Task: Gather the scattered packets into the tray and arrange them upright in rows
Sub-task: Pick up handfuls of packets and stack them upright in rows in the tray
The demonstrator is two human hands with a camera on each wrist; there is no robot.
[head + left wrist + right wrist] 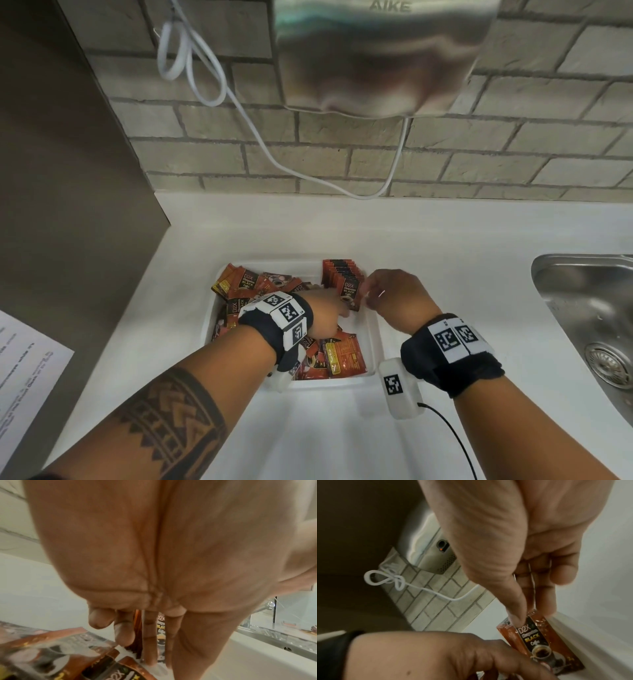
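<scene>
A white tray (329, 383) on the white counter holds orange-brown coffee packets. A row of upright packets (342, 277) stands at its back right corner. Loose packets (342, 356) lie flat across the rest of the tray. My right hand (368, 294) pinches the top of the front upright packet (537, 642), thumb (517, 608) on its face and the other fingers behind. My left hand (342, 310) reaches in from the left. Its straight fingers (150, 635) press against the same packet (161, 630) low down.
A steel sink (589, 308) is set into the counter on the right. A metal hand dryer (376, 51) hangs on the brick wall above, with its white cord (239, 102) drooping to the counter's back edge. A printed sheet (24, 370) lies at the left.
</scene>
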